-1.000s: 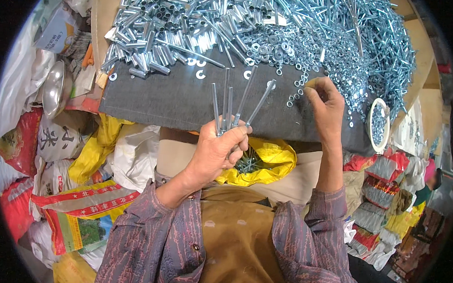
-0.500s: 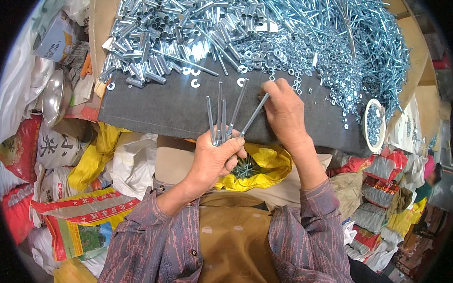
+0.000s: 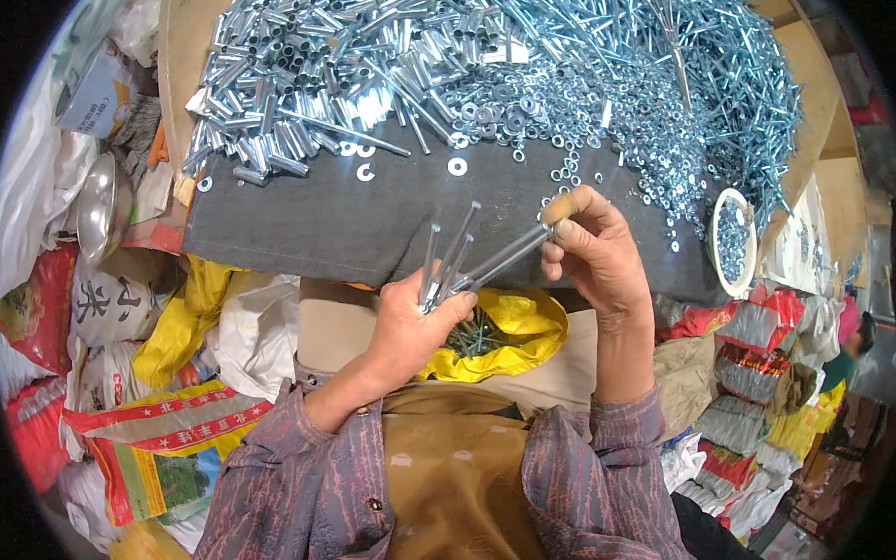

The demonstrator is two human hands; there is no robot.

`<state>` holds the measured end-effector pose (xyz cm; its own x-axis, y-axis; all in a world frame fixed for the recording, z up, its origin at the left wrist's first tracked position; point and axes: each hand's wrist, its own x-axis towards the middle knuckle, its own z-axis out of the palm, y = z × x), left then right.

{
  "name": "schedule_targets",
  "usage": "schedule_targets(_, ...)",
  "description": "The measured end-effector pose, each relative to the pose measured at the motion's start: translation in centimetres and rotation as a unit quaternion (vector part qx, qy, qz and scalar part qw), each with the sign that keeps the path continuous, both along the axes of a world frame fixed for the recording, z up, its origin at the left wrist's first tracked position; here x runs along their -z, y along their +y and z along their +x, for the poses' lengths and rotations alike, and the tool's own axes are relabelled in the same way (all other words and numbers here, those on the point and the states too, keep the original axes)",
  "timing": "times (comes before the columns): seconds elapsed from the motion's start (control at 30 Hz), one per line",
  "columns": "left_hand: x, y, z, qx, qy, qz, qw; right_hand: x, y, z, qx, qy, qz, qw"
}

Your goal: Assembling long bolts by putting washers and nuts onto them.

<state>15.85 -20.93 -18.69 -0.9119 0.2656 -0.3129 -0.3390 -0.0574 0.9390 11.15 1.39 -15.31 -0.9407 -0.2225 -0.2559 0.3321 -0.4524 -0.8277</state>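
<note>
My left hand (image 3: 402, 329) is closed round several slim metal rods (image 3: 453, 260), which fan upward and to the right from the fist. One longer rod (image 3: 506, 259) slants across to my right hand (image 3: 602, 253). Thumb and forefinger of that hand pinch its far end; whether a small nut or washer sits there is too small to tell. Both hands are above the near edge of a dark cloth (image 3: 313, 221). Below them, an open yellow bag (image 3: 529, 348) in my lap holds more metal rods (image 3: 478, 335).
Short metal tubes (image 3: 292, 58) heap up at the far left of the table, with washers and nuts (image 3: 560, 103) mid-table and thin rods (image 3: 747, 82) at the right. A white bowl (image 3: 751, 260) of small parts stands at the right edge. Packed bags (image 3: 167, 428) crowd both sides.
My right hand has come down and rightward from the cloth and now pinches a rod's end. The rods in my left hand have tilted rightward and sit lower.
</note>
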Motion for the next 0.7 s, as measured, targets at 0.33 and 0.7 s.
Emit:
schedule_targets(0.33, -0.3, -0.6, -1.5, 0.090, -0.247, 0.247, 0.933, -0.2, -1.0, 2.6, -0.050, 0.067, 0.117, 0.990)
schedule_targets(0.7, -0.7, 0.0, -0.8, 0.068, -0.238, 0.232, 0.941, 3.7, 12.7, -2.7, 0.162, 0.277, 0.755, 0.572)
